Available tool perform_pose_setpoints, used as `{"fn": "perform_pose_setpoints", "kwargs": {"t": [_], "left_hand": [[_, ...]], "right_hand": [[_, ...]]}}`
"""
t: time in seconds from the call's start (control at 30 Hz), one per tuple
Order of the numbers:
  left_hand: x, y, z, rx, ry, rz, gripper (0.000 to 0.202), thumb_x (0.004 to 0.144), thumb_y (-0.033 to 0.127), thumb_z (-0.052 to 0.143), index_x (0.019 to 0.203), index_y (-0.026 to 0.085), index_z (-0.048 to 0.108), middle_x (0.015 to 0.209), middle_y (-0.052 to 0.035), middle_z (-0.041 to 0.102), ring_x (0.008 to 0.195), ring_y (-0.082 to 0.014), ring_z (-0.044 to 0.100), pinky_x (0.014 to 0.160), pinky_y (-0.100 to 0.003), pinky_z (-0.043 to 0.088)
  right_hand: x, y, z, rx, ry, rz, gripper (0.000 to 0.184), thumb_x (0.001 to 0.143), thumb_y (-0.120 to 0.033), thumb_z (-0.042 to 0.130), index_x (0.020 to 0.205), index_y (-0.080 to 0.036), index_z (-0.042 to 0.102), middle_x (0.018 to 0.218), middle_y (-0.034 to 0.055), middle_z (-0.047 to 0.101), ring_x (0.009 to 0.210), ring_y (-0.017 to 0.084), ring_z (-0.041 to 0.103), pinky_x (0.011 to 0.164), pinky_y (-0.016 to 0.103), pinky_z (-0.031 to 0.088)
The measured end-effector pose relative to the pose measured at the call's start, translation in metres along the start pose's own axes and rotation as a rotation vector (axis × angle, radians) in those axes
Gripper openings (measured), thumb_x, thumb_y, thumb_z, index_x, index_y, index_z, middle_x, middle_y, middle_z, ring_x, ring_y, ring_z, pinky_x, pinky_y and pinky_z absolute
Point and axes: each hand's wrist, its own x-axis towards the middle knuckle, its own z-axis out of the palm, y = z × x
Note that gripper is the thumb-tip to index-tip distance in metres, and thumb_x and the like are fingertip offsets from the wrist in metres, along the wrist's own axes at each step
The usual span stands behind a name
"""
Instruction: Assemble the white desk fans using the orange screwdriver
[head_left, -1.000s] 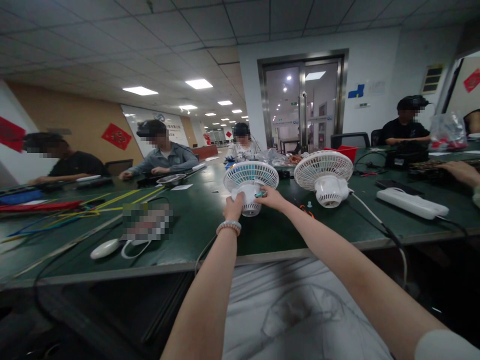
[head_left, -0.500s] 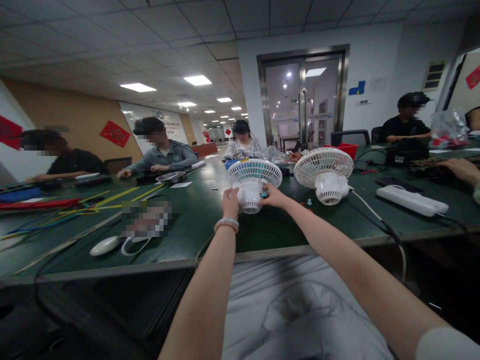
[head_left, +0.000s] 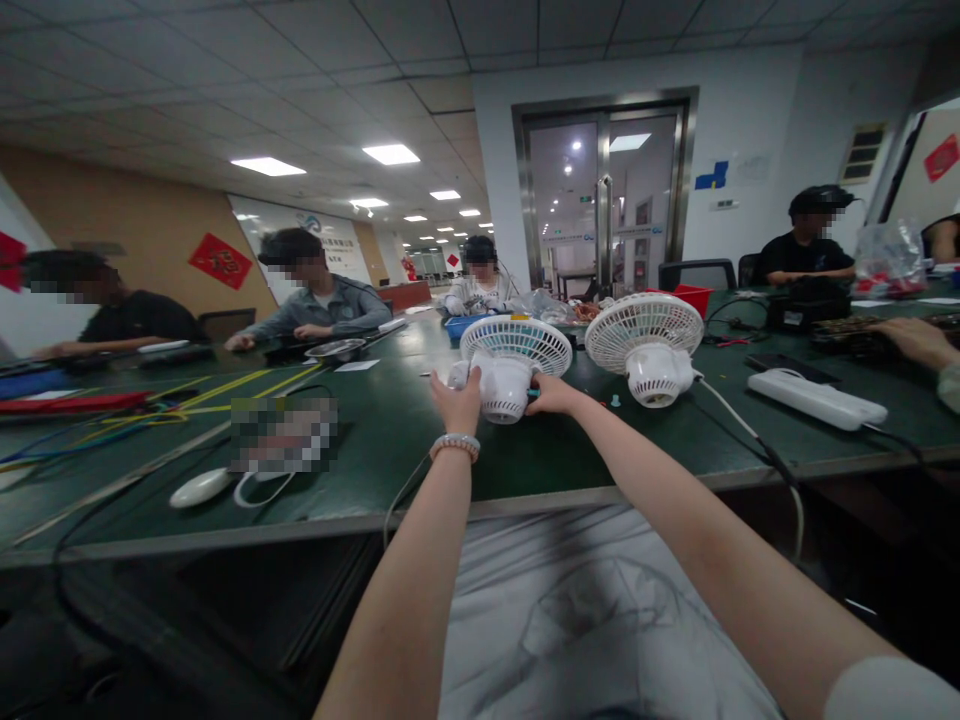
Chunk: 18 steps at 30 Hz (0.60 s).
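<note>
The held white fan (head_left: 511, 372), grille (head_left: 517, 342) tilted above its housing (head_left: 501, 386), apparently rests on the green table (head_left: 352, 440).

The left arm (head_left: 412, 580) and the right arm (head_left: 697, 520) are stretched forward, bare along the forearms, with the hands brought near each other but kept apart. The left arm is held steeply, leaned slightly rightward towards its wrist (head_left: 454, 452), which is ringed by a bracelet (head_left: 455, 446). The left hand (head_left: 456, 405) is closed in a grip, its thumb pointed upward on the inner side. The right arm is slanted from the lower right corner, where it is partly covered by a white sleeve (head_left: 892, 690). The right hand (head_left: 555, 394) is turned inward, its fingers bent and their tips partly hidden.
</note>
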Motion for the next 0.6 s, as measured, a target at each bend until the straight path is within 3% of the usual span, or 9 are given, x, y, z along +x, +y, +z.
{"fn": "perform_pose_setpoints", "kwargs": {"t": [0.13,0.23,0.33,0.47,0.6], "left_hand": [[0.002,0.002,-0.001,-0.113,-0.016,-0.168,0.069,0.066,0.056,0.057,0.117,0.012,0.042,0.108,-0.016,0.058,0.1,-0.0234,0.057,0.088,-0.036,0.043],[0.001,0.0,0.003,-0.146,-0.056,-0.097,0.074,0.061,0.051,0.064,0.119,0.013,0.037,0.112,-0.0149,0.054,0.101,-0.0214,0.056,0.089,-0.036,0.043],[-0.003,-0.001,0.008,-0.084,-0.058,0.03,0.09,0.052,0.049,0.072,0.123,0.014,0.03,0.124,-0.0171,0.04,0.117,-0.0252,0.043,0.1,-0.04,0.035],[-0.009,0.0,0.011,-0.033,-0.118,0.056,0.103,0.048,0.051,0.073,0.128,0.016,0.018,0.132,-0.0177,0.023,0.128,-0.0294,0.025,0.108,-0.042,0.024],[-0.014,0.004,0.007,-0.049,-0.132,0.113,0.108,0.048,0.051,0.073,0.131,0.017,0.012,0.131,-0.0164,0.019,0.129,-0.0298,0.021,0.109,-0.042,0.022]], "right_hand": [[0.0,0.003,0.001,-0.034,-0.002,0.003,0.069,0.05,-0.027,0.075,0.111,-0.009,0.05,0.107,0.0113,0.058,0.098,0.024,0.055,0.086,0.034,0.045],[-0.001,0.004,0.005,-0.054,0.011,0.008,0.072,0.049,-0.027,0.075,0.113,-0.009,0.049,0.111,0.0117,0.057,0.102,0.026,0.054,0.087,0.034,0.045],[-0.002,0.003,0.008,-0.091,0.035,0.038,0.072,0.049,-0.025,0.074,0.114,-0.01,0.049,0.111,0.0121,0.057,0.101,0.026,0.055,0.085,0.034,0.046],[-0.004,0.003,0.012,-0.122,0.082,0.057,0.07,0.049,-0.024,0.073,0.113,-0.008,0.05,0.11,0.0139,0.059,0.099,0.028,0.056,0.084,0.035,0.047],[-0.005,0.006,0.018,-0.043,0.138,0.026,0.059,0.052,-0.021,0.071,0.108,-0.012,0.054,0.11,0.0114,0.06,0.102,0.028,0.056,0.087,0.036,0.045]]}}
